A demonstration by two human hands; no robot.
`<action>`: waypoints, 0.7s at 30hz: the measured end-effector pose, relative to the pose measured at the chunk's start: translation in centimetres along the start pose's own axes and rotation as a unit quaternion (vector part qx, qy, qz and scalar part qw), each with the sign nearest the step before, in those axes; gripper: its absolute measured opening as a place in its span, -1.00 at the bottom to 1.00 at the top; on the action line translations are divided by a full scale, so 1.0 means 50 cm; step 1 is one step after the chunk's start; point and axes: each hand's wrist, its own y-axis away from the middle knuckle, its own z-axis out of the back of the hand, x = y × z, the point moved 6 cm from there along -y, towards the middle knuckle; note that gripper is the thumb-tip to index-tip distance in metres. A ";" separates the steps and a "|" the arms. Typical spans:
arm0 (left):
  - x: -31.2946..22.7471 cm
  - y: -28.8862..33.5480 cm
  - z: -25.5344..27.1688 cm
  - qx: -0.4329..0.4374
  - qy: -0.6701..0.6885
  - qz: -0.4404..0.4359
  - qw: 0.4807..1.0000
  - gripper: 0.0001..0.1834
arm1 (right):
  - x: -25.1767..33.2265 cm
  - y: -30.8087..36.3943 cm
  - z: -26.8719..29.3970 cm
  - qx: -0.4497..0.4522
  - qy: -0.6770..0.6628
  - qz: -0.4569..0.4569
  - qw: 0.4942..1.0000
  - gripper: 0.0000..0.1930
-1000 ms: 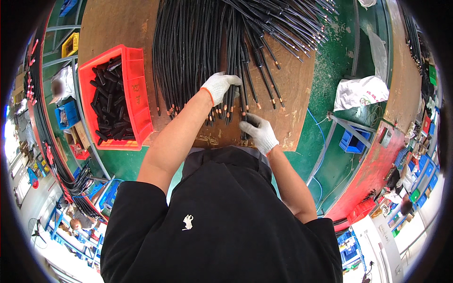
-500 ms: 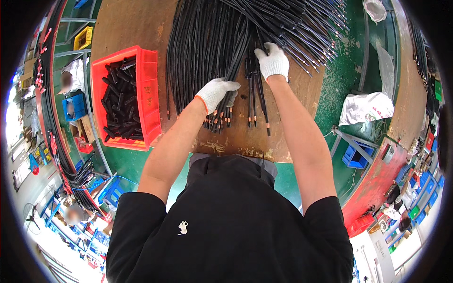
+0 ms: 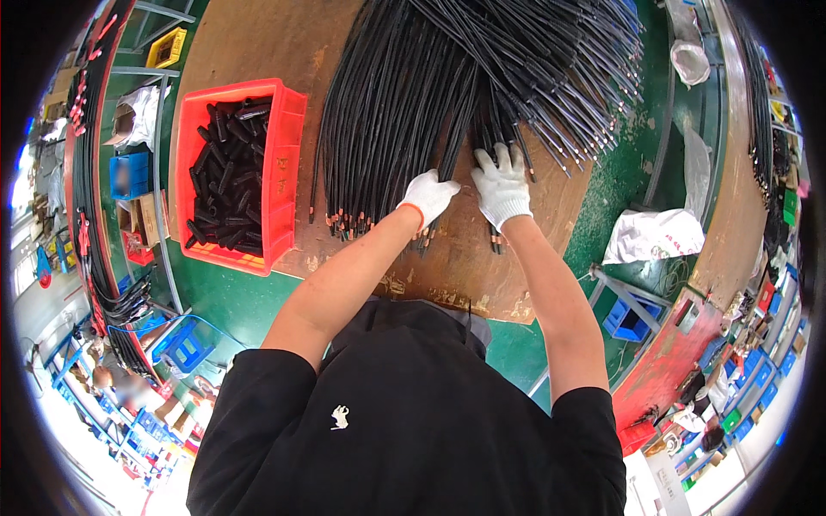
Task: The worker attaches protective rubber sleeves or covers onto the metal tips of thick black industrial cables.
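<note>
Item: black cable lengths, sorted by two gloved hands on a brown worktable.

I log the left hand (image 3: 428, 196) with fingers curled shut around a thin bunch of black cables (image 3: 404, 112); the right hand (image 3: 502, 185) lies with fingers spread flat, pressing a few strands to the brown worktable (image 3: 258, 43), gripping nothing that I can tell. The cables fan from 12 o'clock down toward both hands, their copper-tipped ends near the left wrist. I judge them light singly, heavy in bulk, semi-stiff, smooth-jacketed and apt to slide; best gripped just behind the tips. At 9 o'clock stands a red crate (image 3: 280, 172) of short black sleeves. At 3 o'clock lies a white bag (image 3: 654, 236). Overlapping neighbouring strands crowd any single pick.
</note>
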 end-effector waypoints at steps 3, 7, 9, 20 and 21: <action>-0.004 0.009 0.050 -0.041 -0.119 -0.008 0.992 -0.34 | 0.000 0.009 0.008 0.012 0.033 0.000 0.999 -0.77; -0.010 0.021 0.071 -0.106 -0.159 -0.045 0.980 -0.35 | 0.019 0.005 0.017 0.010 0.048 -0.010 0.999 -0.74; 0.004 0.021 0.071 -0.125 -0.166 -0.024 0.978 -0.35 | 0.050 -0.012 0.040 0.049 0.021 -0.022 0.998 -0.71; 0.013 -0.002 0.100 -0.036 -0.074 -0.030 0.996 -0.55 | 0.117 -0.050 0.200 -0.101 0.012 -0.018 0.995 -0.70; 0.017 -0.023 0.064 -0.009 -0.028 -0.016 0.999 -0.57 | 0.141 -0.068 0.230 -0.118 -0.032 -0.023 0.992 -0.67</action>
